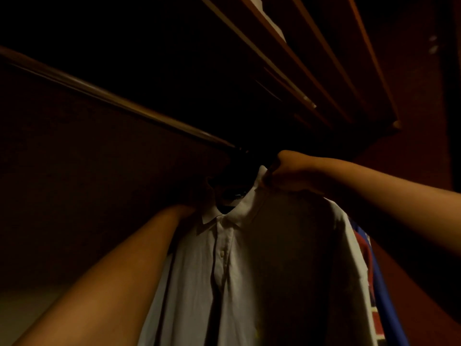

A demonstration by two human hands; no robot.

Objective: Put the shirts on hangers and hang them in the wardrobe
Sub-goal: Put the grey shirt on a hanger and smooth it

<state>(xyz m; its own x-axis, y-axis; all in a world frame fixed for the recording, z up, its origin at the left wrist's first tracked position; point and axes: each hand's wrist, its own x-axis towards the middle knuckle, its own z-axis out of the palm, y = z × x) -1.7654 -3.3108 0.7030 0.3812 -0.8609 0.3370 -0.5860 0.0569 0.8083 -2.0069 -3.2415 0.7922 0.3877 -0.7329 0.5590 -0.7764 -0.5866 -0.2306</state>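
Nearest us, our left forearm [107,278] rises bare from the lower left and slips behind the shirt [249,283], so our left hand is hidden and we cannot tell how it grips. That shirt is pale, soft woven cloth with a pointed, folded collar [239,211], a buttoned placket and one small round button [221,253] showing; it hangs in loose vertical folds, filling the lower middle of the view inside the wardrobe. At its neck we make out a dark hanger [232,193], its shape mostly lost in shadow, reaching up toward the rail [119,101]. Our right hand [291,173] comes in from the right, fingers curled and pinching the top edge of the collar at the shoulder. The rail is a long, smooth, dull-shining bar running from the upper left down to just above the hanger. Overhead, wooden boards [299,71] with straight, lighter edges slant away to the right. Just behind the shirt on the right hangs a second garment [381,295] in blue, red and white, pressed close against it. No writing is legible. Left of the shirt the rail is bare and the space beneath it dark and open.
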